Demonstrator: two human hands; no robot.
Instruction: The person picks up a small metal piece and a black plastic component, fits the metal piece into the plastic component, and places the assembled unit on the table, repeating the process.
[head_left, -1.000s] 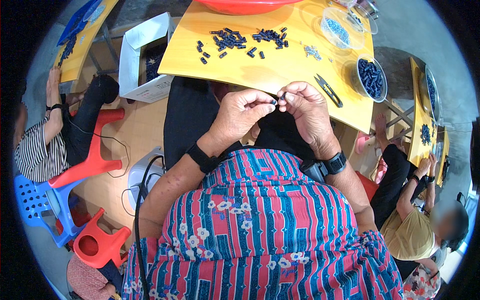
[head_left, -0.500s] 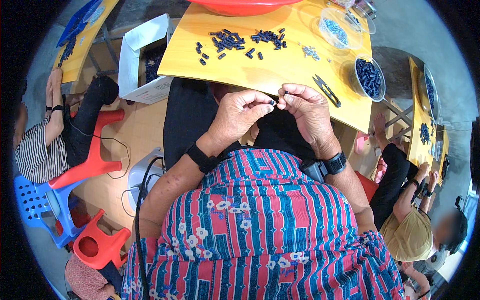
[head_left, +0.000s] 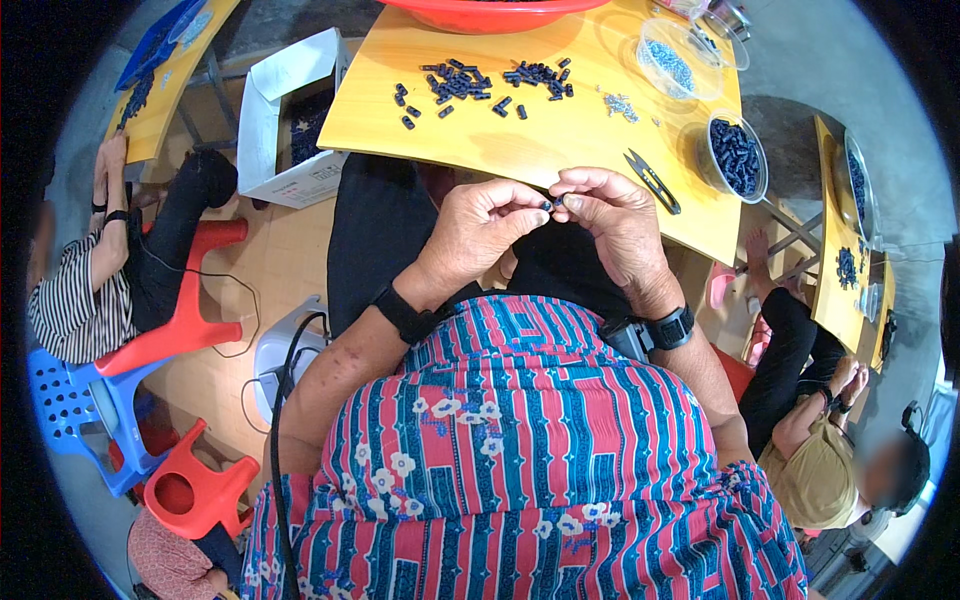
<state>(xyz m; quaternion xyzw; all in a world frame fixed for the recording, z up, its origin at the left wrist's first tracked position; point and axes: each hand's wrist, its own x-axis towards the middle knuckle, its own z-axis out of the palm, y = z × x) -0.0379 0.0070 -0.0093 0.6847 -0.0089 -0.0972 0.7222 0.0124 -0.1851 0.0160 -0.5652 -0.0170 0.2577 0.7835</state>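
Note:
My left hand (head_left: 482, 228) pinches a small dark piece (head_left: 546, 206) between thumb and forefinger; most of it is hidden by the fingertips. Opposite it, my right hand (head_left: 612, 218) grips another small dark piece (head_left: 559, 200), and the two pieces meet or nearly meet. Both hands are just off the table's near edge, above my lap. On the yellow table (head_left: 400, 140), small dark-blue cylindrical parts lie in two loose heaps, a left heap (head_left: 455, 82) and a right heap (head_left: 540, 76). Black thread snips (head_left: 654, 182) rest beyond my right hand.
A clear tub of dark parts (head_left: 736, 155) and a tub of light-blue bits (head_left: 668, 66) stand at the right, near a small silvery pile (head_left: 620, 106). The red basin (head_left: 490, 14) is at the far edge, a white carton (head_left: 290, 120) left of the table. Other people sit at both sides.
My right hand has shifted slightly left, bringing its dark piece up to the one in my left hand. At the right, a co-worker's hands have moved lower, away from their table.

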